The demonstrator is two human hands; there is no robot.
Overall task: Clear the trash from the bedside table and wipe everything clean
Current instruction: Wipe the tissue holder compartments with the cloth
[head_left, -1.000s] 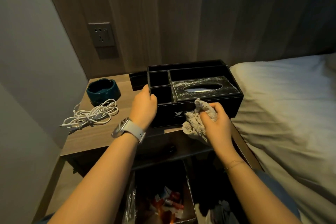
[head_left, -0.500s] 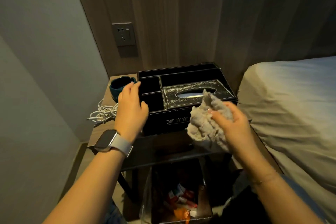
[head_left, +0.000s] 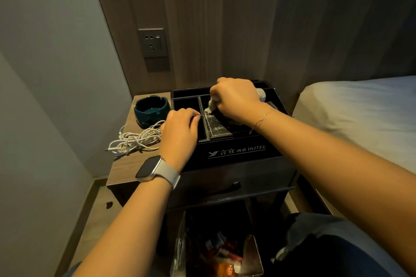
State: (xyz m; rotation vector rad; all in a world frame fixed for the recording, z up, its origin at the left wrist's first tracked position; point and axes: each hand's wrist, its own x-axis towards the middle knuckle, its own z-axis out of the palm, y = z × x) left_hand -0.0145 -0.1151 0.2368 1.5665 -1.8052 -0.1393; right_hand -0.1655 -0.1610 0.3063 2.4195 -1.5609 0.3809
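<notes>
A black hotel organiser box [head_left: 236, 153] with a dusty tissue lid stands on the wooden bedside table [head_left: 126, 164]. My right hand [head_left: 236, 99] is closed on a grey cloth [head_left: 212, 103] and presses it onto the back part of the box top. My left hand [head_left: 180, 135], with a watch on the wrist, rests on the box's front left compartment edge, fingers curled on the divider. A dark green ashtray [head_left: 152, 109] and a tangled white cable [head_left: 135, 139] lie on the table to the left of the box.
A trash bin [head_left: 216, 252] with coloured wrappers stands on the floor below the table. The bed [head_left: 360, 114] with white sheets is at the right. A wall socket [head_left: 153, 42] sits above the table. A grey wall closes the left side.
My right hand has moved the cloth from in front of the box up onto its top, toward the back. My left hand has shifted onto the box's left compartment edge. The view has come closer.
</notes>
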